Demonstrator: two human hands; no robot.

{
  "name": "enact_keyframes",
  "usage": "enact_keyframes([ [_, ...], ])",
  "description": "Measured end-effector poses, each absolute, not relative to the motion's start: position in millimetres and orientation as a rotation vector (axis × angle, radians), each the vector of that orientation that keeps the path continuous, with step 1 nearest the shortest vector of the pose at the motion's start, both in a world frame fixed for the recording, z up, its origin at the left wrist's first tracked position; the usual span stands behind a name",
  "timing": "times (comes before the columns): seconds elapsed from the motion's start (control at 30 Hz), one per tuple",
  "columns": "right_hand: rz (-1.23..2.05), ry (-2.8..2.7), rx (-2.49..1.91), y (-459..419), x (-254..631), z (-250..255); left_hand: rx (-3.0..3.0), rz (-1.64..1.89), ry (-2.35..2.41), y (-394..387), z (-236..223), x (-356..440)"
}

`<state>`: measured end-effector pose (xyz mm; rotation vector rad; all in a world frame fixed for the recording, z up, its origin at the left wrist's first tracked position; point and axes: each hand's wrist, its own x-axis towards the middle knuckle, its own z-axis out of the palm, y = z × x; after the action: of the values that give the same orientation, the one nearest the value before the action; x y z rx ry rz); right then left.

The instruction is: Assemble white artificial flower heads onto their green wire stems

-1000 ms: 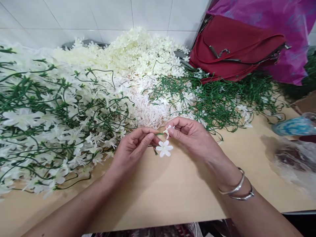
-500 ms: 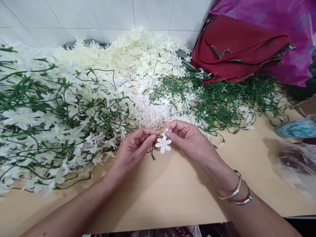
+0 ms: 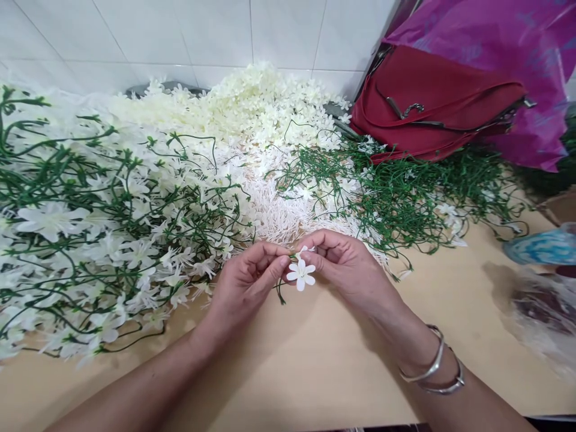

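Note:
My left hand point(image 3: 254, 279) pinches a thin green artificial flower stem point(image 3: 281, 293) between thumb and forefinger. My right hand point(image 3: 344, 267) meets it at the fingertips, thumb and forefinger closed on a small white artificial flower point(image 3: 306, 252). Just below hangs an open white flower point(image 3: 301, 275) with several petals, facing me. My fingers partly hide the joint between stem and flower. Beyond my hands lies a heap of thin white stamen strands point(image 3: 283, 207).
Finished-looking white flowers on green stems point(image 3: 135, 240) cover the left. Loose cream blossoms point(image 3: 261, 102) are heaped by the tiled wall point(image 3: 216, 33). Bare green stems point(image 3: 400, 195) lie right, before a red handbag point(image 3: 436, 96). A blue-white cup point(image 3: 540, 245) and plastic bag point(image 3: 546, 306) sit far right.
The whole view has shifted slightly, so everything sits a little lower. Both hands keep the same pinch on the stem and flower, with hardly any motion.

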<state>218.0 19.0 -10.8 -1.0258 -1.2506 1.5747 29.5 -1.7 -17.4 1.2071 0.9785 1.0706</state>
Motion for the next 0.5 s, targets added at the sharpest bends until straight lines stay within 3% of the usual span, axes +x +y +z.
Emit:
enact_keyframes([
  [0.5,1.566,-1.264,-1.013,19,210,-26,1.355,1.049,1.098,-3,-32,28],
])
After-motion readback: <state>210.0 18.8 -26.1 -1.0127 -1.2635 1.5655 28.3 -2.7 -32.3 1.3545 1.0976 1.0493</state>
